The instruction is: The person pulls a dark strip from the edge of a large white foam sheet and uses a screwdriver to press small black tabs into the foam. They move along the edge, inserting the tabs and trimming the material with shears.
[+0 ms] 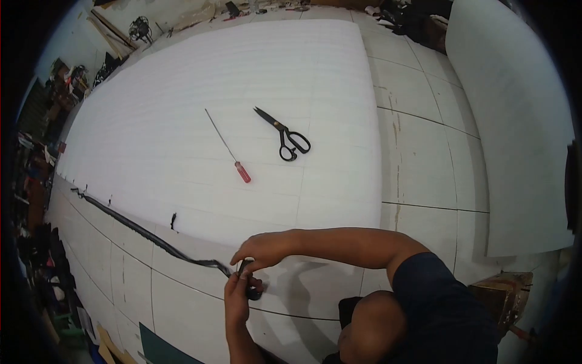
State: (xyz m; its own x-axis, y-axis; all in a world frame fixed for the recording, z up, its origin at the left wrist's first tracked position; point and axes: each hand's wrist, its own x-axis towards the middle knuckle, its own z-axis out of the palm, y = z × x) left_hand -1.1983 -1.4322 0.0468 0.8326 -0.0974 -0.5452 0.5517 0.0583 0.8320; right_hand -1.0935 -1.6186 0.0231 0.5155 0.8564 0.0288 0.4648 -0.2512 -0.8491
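My left hand is closed near the end of a long black strip, which trails away to the upper left along the edge of a white foam sheet. Just above it, my right hand has its fingers curled around a small dark object whose shape is partly hidden. The two hands almost touch. A dark bunched piece shows beside my left fingers. On the foam sheet lie black-handled scissors and a screwdriver with a red handle.
A large pale sheet stands at the right, with a wooden block below it. Small black scraps lie along the foam's near edge. Clutter lines the left side, near a dark green panel. My bare knee is at the bottom.
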